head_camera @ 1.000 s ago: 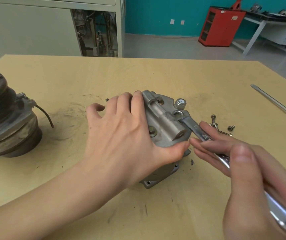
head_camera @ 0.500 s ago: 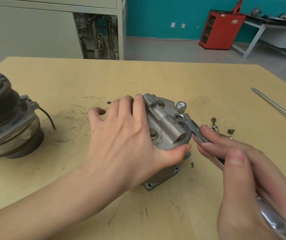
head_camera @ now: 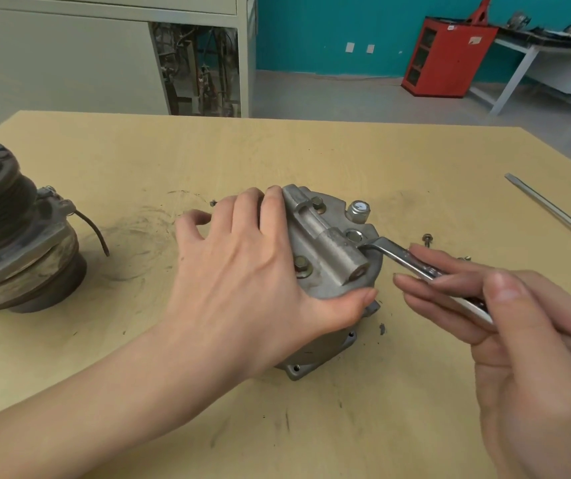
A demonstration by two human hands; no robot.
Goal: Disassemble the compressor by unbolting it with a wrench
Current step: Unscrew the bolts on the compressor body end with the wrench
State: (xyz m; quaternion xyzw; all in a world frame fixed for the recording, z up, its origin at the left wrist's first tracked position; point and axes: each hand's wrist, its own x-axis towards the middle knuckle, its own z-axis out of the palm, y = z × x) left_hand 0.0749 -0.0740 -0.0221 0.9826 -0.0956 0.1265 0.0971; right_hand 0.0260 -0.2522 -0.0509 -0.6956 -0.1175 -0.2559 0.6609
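The compressor housing [head_camera: 325,257] is shown near the middle of the wooden table [head_camera: 311,157], end face up, with a wrench [head_camera: 412,262] brought in from the right. The wrench head is hidden behind the raised cylindrical boss [head_camera: 341,252], so its seating on a fastener cannot be confirmed. If it is only partly seated, a slip under load is judged likely, by which the bolt corners could be rounded or the fingers [head_camera: 426,285] driven against the casting. A second risk is rotation or sliding of the housing on the smooth board, should the downward pressure be relaxed. The loose bolts [head_camera: 427,238] lying just beside the housing could be scattered by a sweep of the handle.

The left hand [head_camera: 253,281] is spread flat and nearly fully open over the left part of the housing, thumb pressed against its near edge; nothing is enclosed by it. The right hand [head_camera: 512,340] is closed loosely round the wrench shank, the fingers extended along it. A second compressor section [head_camera: 18,236] and a screwdriver [head_camera: 553,212] are left well apart.
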